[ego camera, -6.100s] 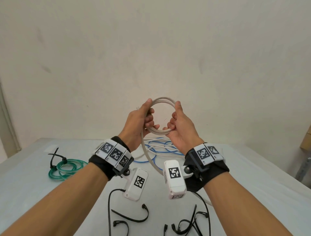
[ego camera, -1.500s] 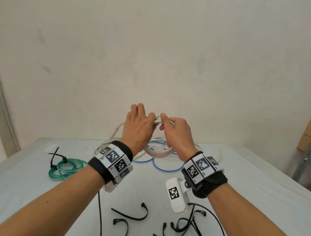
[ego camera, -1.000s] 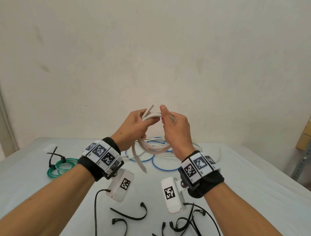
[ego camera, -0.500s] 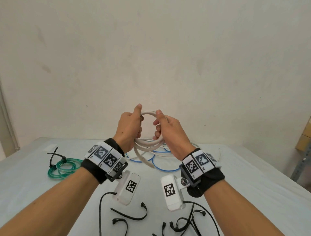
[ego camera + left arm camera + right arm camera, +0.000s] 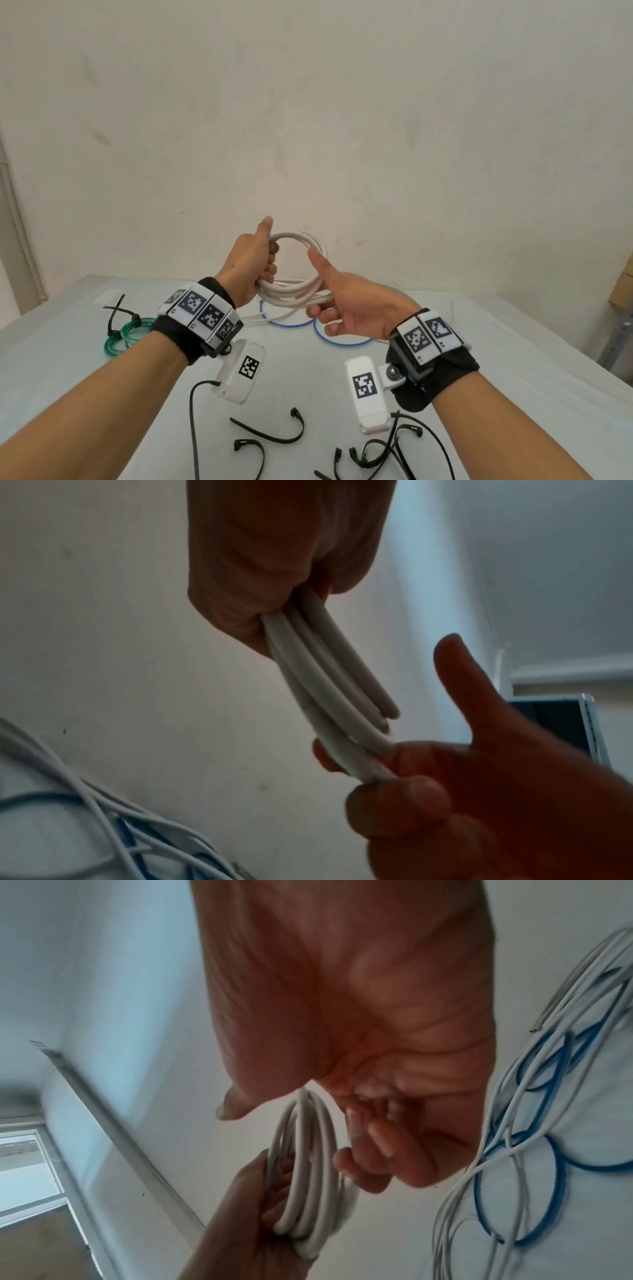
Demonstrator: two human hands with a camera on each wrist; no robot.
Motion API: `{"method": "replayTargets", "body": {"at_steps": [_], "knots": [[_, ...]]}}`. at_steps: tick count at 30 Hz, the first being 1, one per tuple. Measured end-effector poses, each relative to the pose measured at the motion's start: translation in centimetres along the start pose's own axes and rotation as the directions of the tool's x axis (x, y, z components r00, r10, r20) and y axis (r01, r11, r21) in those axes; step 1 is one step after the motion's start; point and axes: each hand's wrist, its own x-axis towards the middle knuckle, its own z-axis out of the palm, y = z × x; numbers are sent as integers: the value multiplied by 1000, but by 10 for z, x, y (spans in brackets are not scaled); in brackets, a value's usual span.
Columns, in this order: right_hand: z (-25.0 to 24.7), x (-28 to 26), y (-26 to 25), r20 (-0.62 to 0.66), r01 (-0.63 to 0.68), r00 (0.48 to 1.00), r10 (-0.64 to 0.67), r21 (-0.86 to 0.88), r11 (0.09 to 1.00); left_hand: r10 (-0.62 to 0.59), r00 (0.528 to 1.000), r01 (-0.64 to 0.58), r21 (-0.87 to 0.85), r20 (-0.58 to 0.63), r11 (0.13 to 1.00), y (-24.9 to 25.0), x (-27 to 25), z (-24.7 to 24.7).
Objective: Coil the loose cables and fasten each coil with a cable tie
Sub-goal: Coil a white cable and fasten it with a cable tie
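A white cable coil (image 5: 295,294) of several loops hangs in the air above the table, in front of the wall. My left hand (image 5: 255,263) grips its left side in a fist, thumb pointing up along the loop. My right hand (image 5: 346,305) holds the lower right part with curled fingers; its thumb is raised off the cable. In the left wrist view the white cable coil (image 5: 329,685) runs from my left hand (image 5: 274,561) down into my right hand (image 5: 445,791). The right wrist view shows the white cable coil (image 5: 308,1164) between both hands.
Loose blue and white cables (image 5: 342,342) lie on the grey table (image 5: 102,394) behind the hands. A green coil (image 5: 126,334) with a black tie lies at the left. Several black cable ties (image 5: 270,437) lie near the front edge. A cardboard box (image 5: 625,274) stands at the far right.
The cable's loose tail has been gathered into the coil. My right hand has slid from the top of the loop to its lower right, and its thumb has lifted off.
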Motion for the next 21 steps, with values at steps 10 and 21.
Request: {"method": "replayTargets", "body": {"at_steps": [10,21], "knots": [[6,3,10,-99,44,994,-50,-61,997,50,972,-136,376,229,917,10,-4,4],[-10,-6,-4,328,-111,941,80,79,991,19,951,-144,389,309,910,11,-5,0]]}}
